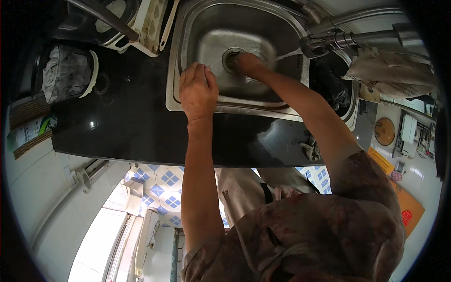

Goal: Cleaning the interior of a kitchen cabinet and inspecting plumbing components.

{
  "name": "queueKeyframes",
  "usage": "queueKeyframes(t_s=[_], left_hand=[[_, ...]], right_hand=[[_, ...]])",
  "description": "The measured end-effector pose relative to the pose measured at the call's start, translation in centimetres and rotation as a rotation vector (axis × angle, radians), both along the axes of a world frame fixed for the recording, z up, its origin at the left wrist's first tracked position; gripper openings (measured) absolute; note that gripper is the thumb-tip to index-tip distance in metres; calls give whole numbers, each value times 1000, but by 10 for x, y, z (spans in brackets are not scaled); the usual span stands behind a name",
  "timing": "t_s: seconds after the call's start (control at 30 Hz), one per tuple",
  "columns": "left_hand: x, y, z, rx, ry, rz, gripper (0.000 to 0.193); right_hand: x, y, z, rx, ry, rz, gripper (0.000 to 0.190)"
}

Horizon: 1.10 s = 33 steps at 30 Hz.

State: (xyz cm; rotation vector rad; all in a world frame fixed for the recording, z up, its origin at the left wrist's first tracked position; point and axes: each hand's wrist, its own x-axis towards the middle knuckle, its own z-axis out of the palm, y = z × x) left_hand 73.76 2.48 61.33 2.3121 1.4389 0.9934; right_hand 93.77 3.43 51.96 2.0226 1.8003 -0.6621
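Before me is a stainless steel sink basin (pixel 218 83) with a round drain (pixel 229 60) in its floor. My right hand (pixel 249 65) reaches down to the drain, its fingertips at or inside the opening; I cannot tell whether they grip anything there. On the basin's front left rim rests my left hand (pixel 200 86), fingers bent over the edge. A metal faucet (pixel 313 46) juts in from the right, and a stream of water (pixel 289 54) runs from it into the basin.
Right of the basin, a second sink bowl holds a black plastic bag (pixel 329 83). A cloth (pixel 391 72) hangs beyond it. A crumpled rag (pixel 310 148) lies on the black countertop (pixel 141 130). At left stand a bag-lined bin (pixel 90 74) and a green-labelled bottle (pixel 31 132).
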Motion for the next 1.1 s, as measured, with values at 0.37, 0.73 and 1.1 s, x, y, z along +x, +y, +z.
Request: queueKeyframes(t_s=[0.37, 0.73, 1.1], left_hand=[[-1, 0, 3, 33, -11, 2, 16], [1, 0, 0, 41, -57, 5, 13], [-2, -3, 4, 9, 14, -38, 32]], right_hand=[[-14, 20, -36, 75, -143, 199, 22], [-12, 22, -45, -25, -178, 52, 21], [54, 12, 38, 150, 557, -853, 57]])
